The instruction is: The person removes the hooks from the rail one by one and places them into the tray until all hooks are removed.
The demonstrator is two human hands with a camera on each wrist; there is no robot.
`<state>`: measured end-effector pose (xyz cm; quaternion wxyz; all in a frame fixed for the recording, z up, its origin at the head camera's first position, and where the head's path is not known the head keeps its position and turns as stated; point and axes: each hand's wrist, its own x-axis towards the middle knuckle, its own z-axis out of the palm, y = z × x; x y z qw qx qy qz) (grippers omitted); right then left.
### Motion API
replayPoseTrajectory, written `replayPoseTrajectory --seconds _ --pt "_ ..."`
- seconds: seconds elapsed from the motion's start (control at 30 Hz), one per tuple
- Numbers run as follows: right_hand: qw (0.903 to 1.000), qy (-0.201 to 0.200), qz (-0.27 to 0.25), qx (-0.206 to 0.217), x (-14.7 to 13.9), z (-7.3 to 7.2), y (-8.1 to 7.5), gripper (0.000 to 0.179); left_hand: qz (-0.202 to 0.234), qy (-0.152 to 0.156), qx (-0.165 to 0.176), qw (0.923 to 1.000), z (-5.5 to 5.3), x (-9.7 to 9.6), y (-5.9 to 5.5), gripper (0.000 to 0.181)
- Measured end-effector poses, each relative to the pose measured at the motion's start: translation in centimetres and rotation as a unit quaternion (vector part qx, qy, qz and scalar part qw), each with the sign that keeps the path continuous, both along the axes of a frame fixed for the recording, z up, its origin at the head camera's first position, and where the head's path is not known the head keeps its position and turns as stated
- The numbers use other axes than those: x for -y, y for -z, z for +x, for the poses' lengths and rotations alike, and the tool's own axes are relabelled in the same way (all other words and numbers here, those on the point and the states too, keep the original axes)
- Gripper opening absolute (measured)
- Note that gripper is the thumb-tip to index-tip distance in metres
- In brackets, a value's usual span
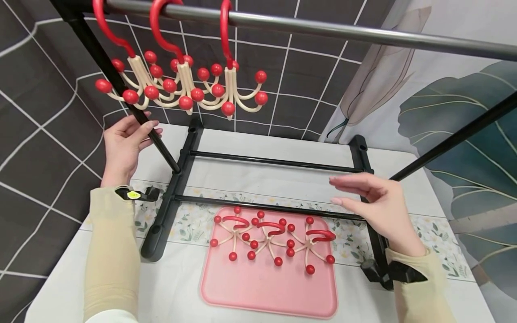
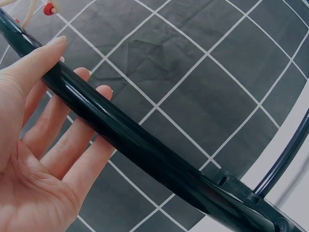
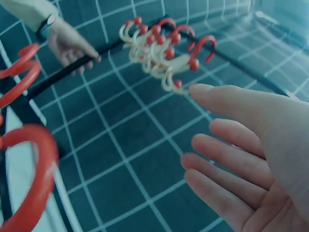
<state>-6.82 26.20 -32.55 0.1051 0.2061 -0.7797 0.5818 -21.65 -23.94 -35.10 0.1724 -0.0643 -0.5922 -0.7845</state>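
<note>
On the left, my left hand [image 1: 128, 140] holds the slanting black post [image 2: 145, 150] of a garment rack, the thumb across its front and the fingers behind it. My right hand [image 1: 377, 202] hovers by the rack's right side with nothing in it, thumb and fingers apart. Three octopus-like hangers with red hooks, cream arms and red ball tips, such as the nearest hanger [image 1: 230, 87], hang at the left of the grey top bar [image 1: 307, 26]. Three more, including the right-hand hanger [image 1: 310, 244], lie on a pink tray [image 1: 266, 289].
Two black crossbars, a rear crossbar [image 1: 274, 161] and a front crossbar [image 1: 258, 207], join the rack's feet on the white table [image 1: 173, 287]. A dark tiled backdrop [image 1: 307, 85] stands behind, with a leaf-print curtain [image 1: 456, 121] at the right.
</note>
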Motion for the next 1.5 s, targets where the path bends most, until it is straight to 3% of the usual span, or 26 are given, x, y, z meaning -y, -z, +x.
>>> replayPoseTrajectory --seconds 0.23,0.4,0.67,0.83,1.07,1.17,1.27,1.5 --pt "0.9967 -0.016 -0.052 -0.061 2.7 -1.7 -3.0 0.046 0.000 0.001 0.003 1.0000 -0.1 -0.1 0.1 0.033" --pt "0.9889 -0.036 -0.098 -0.106 4.0 -2.9 -5.7 0.041 0.000 0.005 0.000 1.0000 0.0 -0.1 0.2 0.033" --pt "0.9777 -0.005 -0.150 -0.147 7.0 -4.8 -9.8 0.035 -0.002 0.003 0.000 1.0000 0.0 0.1 -0.1 0.034" --pt "0.9714 0.005 -0.155 -0.180 9.2 -6.4 -11.9 0.033 0.003 0.003 -0.001 1.0000 0.0 0.2 -0.1 0.033" --pt "0.9621 -0.042 -0.128 -0.237 12.5 -7.8 -13.9 0.031 0.010 0.011 -0.002 0.9999 0.0 0.2 0.1 0.032" --pt "0.9585 -0.042 -0.109 -0.260 13.7 -8.3 -14.7 0.030 0.007 0.011 -0.002 0.9999 -0.1 0.2 0.2 0.030" --pt "0.9608 -0.029 -0.102 -0.256 14.9 -8.6 -15.4 0.028 0.007 0.010 -0.001 0.9999 -0.1 0.3 0.2 0.030" --pt "0.9788 0.016 -0.136 -0.152 17.9 -9.6 -15.4 0.030 -0.017 -0.004 0.006 0.9998 -0.1 0.4 0.1 0.034"
